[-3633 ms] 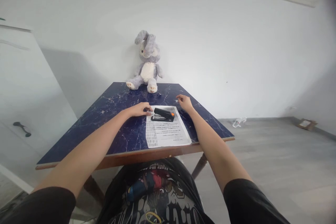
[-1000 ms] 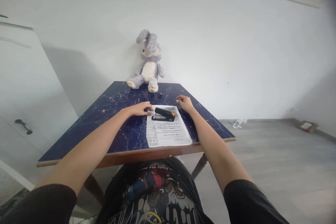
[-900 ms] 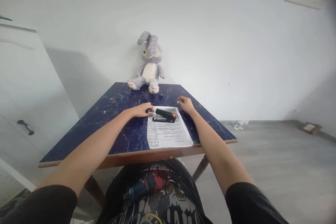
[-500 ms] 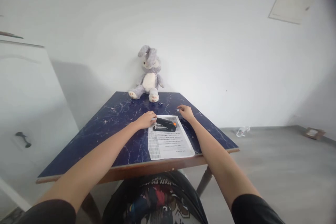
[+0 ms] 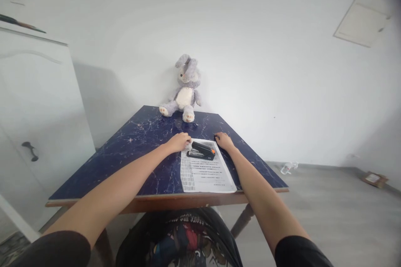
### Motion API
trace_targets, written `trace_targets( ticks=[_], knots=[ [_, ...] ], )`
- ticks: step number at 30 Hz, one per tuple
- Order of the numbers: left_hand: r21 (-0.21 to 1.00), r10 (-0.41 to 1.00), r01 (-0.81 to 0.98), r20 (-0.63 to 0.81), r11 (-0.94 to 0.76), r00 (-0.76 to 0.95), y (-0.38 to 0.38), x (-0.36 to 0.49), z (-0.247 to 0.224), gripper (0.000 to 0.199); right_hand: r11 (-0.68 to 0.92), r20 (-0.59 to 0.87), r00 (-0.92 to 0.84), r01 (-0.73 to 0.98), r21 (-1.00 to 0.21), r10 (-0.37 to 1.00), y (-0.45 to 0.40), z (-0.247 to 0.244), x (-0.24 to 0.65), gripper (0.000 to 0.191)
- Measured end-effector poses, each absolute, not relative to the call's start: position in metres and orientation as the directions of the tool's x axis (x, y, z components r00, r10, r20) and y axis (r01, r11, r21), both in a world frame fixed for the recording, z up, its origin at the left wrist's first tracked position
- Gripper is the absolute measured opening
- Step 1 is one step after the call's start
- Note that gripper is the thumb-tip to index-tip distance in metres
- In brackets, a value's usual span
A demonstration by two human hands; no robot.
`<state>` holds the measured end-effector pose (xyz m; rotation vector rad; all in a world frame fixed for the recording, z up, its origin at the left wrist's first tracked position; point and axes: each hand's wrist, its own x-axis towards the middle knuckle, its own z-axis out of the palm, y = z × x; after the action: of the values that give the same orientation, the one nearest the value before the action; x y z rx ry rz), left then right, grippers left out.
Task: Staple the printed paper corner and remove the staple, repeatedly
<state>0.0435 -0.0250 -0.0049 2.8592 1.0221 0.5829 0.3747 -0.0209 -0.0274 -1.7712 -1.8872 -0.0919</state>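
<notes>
A printed white paper (image 5: 208, 177) lies near the front edge of the blue marbled table (image 5: 125, 146). On its upper part rests a black stapler (image 5: 201, 151) with an orange piece at its right end. My left hand (image 5: 181, 142) is at the paper's top left corner, beside the stapler, its fingers curled together; what is between them, if anything, is too small to make out. Just right of the paper's top right corner, my right hand (image 5: 223, 139) rests on the table with bent fingers, and its fingertips are too small to read clearly.
A grey plush rabbit (image 5: 185, 91) sits at the table's back against the wall. To the left stands a white cabinet (image 5: 40, 91). A clear bottle (image 5: 288, 168) and a cardboard box (image 5: 375, 178) are on the floor at right.
The view has turned and tilted slightly. My right hand has come down and back toward the paper's top right corner. My left hand stays by the stapler.
</notes>
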Motion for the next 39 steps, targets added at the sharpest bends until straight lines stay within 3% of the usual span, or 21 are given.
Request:
trace_targets(
  ticks=[11,15,21,28,34,39],
  knots=[
    [0.172,0.745,0.755,0.399,-0.633,0.534,-0.024,0.037,-0.001,0.024,0.067,0.547,0.133,0.941,-0.331,0.827,-0.028,-0.018,0.387,0.041],
    [0.177,0.760,0.768,0.391,-0.615,0.519,-0.021,0.037,-0.002,0.028,0.126,0.627,0.130,0.930,-0.346,0.768,-0.026,-0.016,0.390,0.041],
    [0.161,0.769,0.770,0.329,-0.617,0.548,-0.020,0.038,-0.006,0.030,0.204,0.521,-0.001,0.921,-0.331,0.854,-0.023,-0.023,0.386,0.027],
    [0.143,0.758,0.766,0.339,-0.627,0.557,-0.016,0.039,-0.009,0.030,0.162,0.562,0.060,0.927,-0.337,0.825,-0.023,-0.019,0.390,0.033],
    [0.132,0.763,0.774,0.334,-0.619,0.553,-0.015,0.037,-0.009,0.031,0.171,0.477,0.011,0.927,-0.335,0.879,-0.025,-0.022,0.388,0.024],
    [0.128,0.792,0.811,0.344,-0.571,0.504,-0.018,0.036,-0.006,0.028,0.137,0.532,0.061,0.936,-0.325,0.845,-0.025,-0.018,0.388,0.030]
  ],
)
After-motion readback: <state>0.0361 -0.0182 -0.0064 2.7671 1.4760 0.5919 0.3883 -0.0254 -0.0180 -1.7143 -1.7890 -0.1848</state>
